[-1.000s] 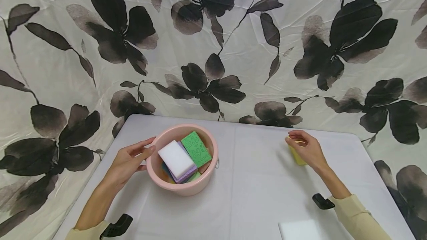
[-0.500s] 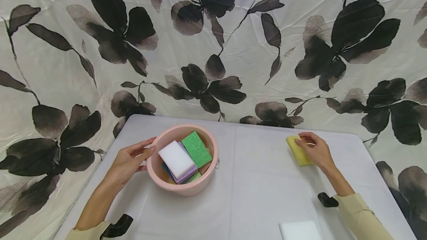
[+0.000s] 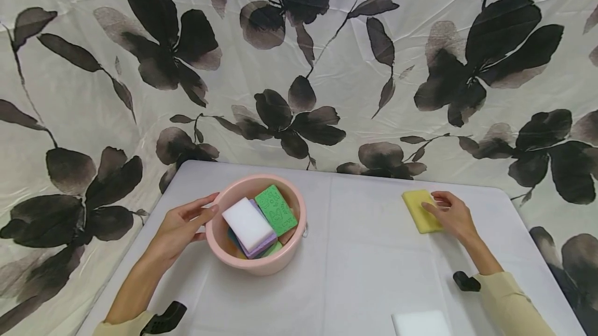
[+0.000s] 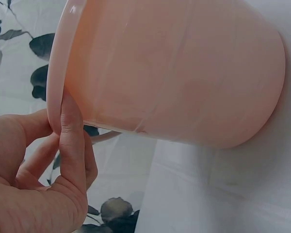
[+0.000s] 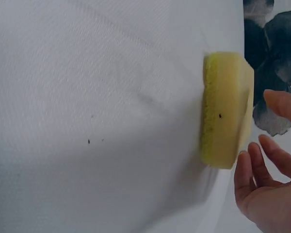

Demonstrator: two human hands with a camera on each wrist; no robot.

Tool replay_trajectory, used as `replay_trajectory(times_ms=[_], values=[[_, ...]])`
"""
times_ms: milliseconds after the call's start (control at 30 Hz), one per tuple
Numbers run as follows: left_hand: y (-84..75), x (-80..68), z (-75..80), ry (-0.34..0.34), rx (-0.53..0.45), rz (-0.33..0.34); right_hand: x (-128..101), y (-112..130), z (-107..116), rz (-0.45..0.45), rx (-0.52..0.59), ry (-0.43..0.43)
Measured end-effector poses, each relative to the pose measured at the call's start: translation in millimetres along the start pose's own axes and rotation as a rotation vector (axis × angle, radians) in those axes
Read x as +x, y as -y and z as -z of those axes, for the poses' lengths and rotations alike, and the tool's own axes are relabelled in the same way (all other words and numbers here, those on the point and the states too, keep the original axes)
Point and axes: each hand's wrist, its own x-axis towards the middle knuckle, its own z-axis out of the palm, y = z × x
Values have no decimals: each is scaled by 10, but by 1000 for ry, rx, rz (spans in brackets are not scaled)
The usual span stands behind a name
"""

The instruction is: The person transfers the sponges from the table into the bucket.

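Observation:
A pink bucket (image 3: 267,268) stands on the left half of the table, holding several sponges. On top lie a white and purple sponge (image 3: 247,223) and a green sponge (image 3: 275,210); those beneath are partly hidden. My left hand (image 3: 179,229) pinches the bucket's rim (image 4: 56,73) between thumb and fingers. At the far right, a yellow sponge (image 3: 420,211) lies flat on the cloth. Just beside its right edge is my right hand (image 3: 455,216), with loosely bent fingers that hold nothing. The right wrist view shows a gap between the thumb (image 5: 281,104) and the yellow sponge.
White cloth (image 3: 355,253) covers the table. A white flat block (image 3: 420,323) lies at the front edge, cut off by the frame. Behind the table hangs a floral curtain (image 3: 299,55). A thin handle (image 4: 106,137) shows beside the bucket.
My right hand has let go of the yellow sponge and drawn back to the right, uncovering more of it. The left hand and bucket have stayed in place.

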Motion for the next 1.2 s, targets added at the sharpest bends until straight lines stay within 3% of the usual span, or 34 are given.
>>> replay_trajectory(times_ms=[333, 667, 900, 1200], values=[[-6, 4, -4, -1, -15, 5, -9, -87, 33, -52, -69, 107], [-3, 6, -7, -5, -16, 11, 10, -18, 40, 22, -76, 106], [-11, 17, -14, 1, -16, 10, 8, 68, 162, 49, -135, 106], [-18, 13, -6, 5, -17, 8, 11, 193, 303, -4, -83, 165]])
